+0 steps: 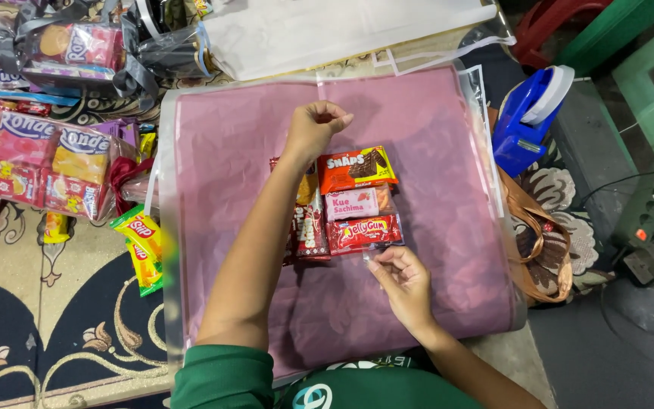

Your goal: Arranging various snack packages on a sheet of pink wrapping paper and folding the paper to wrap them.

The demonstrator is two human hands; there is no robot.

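Sitting on the pink sheet [433, 151] mid-scene, snack packs [350, 201] lie stacked. Left hand [313, 127] on the far side is fisted, pinching something too thin to tell; right hand [403, 282] pinches clear film at their near edge.

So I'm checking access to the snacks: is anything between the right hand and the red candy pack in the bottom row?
Nothing visible blocks it. The right hand sits just below the red candy pack, fingertips near its lower edge, with only pink sheet between. The left hand is fisted above the stack, clear of it.
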